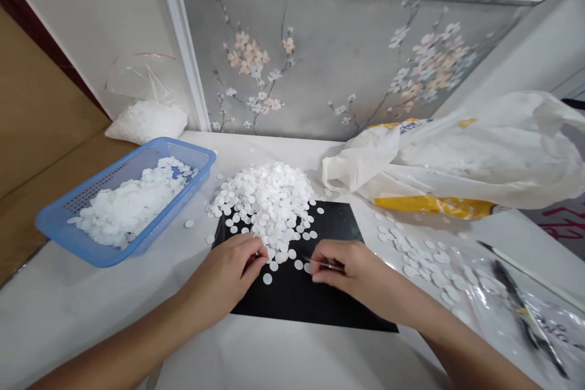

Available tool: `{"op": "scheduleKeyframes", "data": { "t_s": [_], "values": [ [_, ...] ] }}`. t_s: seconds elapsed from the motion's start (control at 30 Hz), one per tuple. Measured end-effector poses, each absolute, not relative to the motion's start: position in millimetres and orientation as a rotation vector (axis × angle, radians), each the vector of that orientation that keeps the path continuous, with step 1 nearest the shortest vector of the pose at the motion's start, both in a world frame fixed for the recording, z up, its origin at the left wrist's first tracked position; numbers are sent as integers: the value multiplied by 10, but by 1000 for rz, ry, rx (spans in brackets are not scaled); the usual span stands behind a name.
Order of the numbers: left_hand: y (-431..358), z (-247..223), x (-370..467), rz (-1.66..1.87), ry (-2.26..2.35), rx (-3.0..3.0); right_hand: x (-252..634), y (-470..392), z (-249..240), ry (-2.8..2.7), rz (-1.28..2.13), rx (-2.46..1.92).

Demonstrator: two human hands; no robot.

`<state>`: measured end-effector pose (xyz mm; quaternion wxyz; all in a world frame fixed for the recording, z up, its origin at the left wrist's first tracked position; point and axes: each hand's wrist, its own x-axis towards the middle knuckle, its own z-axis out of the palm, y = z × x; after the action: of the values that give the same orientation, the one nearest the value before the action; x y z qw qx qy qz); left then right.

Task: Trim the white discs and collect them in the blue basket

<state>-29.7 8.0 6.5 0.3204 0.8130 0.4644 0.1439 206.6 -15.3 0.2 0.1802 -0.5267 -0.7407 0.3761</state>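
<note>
Many small white round discs (274, 195) lie heaped on the far part of a black mat (315, 304), spilling over its back edge. At the near edge of the heap, my left hand (240, 265) has thumb and forefinger pinched together; anything between them is too small or hidden to make out. My right hand (340, 265) is closed around a thin metal tool (329, 264), whose narrow tip points left toward a few loose discs. The fingers cover most of the tool, so its exact kind is unclear. A single disc (267, 279) lies on the mat between the hands.
A blue basket (103, 259) with translucent white discs stands left, before a filled zip bag (148, 120). A white and yellow plastic bag (434, 204) lies at right. Loose discs, a clear bag (489, 317), a black pen (525, 311) and a white stick (534, 274) lie near my right arm.
</note>
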Motion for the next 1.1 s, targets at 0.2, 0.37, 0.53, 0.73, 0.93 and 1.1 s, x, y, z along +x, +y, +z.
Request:
{"op": "scheduleKeyframes", "data": {
  "t_s": [0.2, 0.37, 0.53, 0.73, 0.93, 1.1],
  "values": [
    [86, 73, -297, 350, 1245, 2115, 2125, -114, -15, -1879, 766, -1730],
    [102, 63, -306, 359, 1251, 2094, 2050, -132, -81, -1952, 898, -1587],
    [46, 95, -276, 392, 1240, 2085, 2032, -137, -108, -2022, 958, -1564],
    [-126, 85, -163, 453, 1152, 1642, 1838, -259, 39, -1661, 1297, -1560],
    [-145, 106, -134, 528, 988, 1235, 1621, -414, 88, -1463, 1474, -1401],
    [-142, 172, -147, 520, 995, 1126, 1650, -427, 89, -1649, 1307, -1420]
  ]
}}
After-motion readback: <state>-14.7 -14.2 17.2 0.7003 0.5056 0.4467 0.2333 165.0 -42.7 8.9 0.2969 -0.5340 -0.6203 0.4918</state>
